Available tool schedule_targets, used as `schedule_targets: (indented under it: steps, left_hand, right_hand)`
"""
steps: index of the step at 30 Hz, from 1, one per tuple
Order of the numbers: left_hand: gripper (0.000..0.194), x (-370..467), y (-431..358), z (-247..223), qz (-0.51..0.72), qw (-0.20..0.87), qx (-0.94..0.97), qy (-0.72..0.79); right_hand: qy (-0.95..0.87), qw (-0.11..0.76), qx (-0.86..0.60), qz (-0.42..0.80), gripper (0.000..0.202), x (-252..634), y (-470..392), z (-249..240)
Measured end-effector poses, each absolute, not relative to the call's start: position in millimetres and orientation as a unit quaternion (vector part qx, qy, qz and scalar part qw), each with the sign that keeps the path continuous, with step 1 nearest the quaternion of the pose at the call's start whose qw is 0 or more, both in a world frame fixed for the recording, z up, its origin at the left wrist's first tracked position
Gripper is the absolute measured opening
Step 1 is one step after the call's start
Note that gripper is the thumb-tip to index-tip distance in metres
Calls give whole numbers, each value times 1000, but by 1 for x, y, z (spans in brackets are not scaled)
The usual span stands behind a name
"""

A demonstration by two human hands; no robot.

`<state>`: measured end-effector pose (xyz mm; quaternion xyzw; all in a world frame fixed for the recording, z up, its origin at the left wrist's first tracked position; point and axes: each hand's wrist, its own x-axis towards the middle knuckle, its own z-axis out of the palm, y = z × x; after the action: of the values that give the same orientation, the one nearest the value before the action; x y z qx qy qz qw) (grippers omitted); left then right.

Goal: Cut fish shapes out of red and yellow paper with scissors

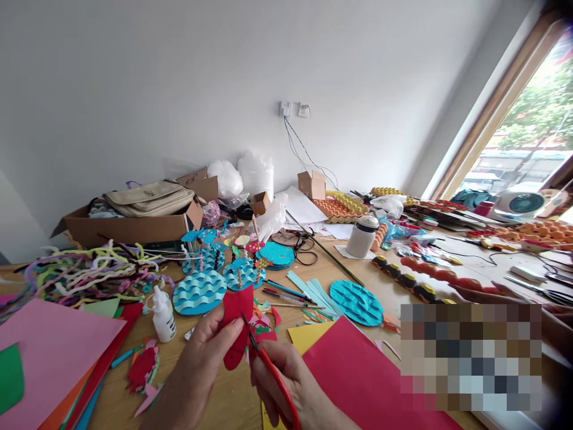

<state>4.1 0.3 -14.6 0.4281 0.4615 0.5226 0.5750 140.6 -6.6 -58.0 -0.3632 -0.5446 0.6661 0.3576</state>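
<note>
A piece of red paper point(236, 346) is pinched between the thumb and fingers of my left hand point(215, 340), low in the middle of the view. Around the red handles of a pair of scissors point(280, 382) my right hand point(286, 376) is closed. The dark scissor blades meet the right edge of the red paper. Paper scraps point(264, 316) lie just behind the hands. To the left stands a white glue bottle point(163, 315), upright, and near it are cut red paper shapes point(144, 365).
Coloured sheets point(54, 352) lie at the left, a red sheet point(353, 370) at the right. Blue wavy discs point(199, 292), a white jar point(362, 236) and pipe cleaners point(98, 272) sit farther back. A box point(125, 230) stands by the wall. Part of the right side is pixelated.
</note>
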Motion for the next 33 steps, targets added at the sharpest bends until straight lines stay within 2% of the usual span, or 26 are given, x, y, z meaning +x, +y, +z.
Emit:
schedule_targets:
  steps: [10, 21, 33]
  left_hand:
    - [17, -3, -1, -16, 558, 537, 395, 493]
    - [16, -2, -2, -10, 517, 519, 438, 522]
    - [15, -6, -4, -5, 492, 557, 452, 493]
  right_hand:
    - [-551, 340, -378, 662, 62, 139, -9, -52]
    - [-574, 351, -356, 648, 63, 141, -7, -53]
    - [-602, 324, -383, 621, 41, 146, -9, -48]
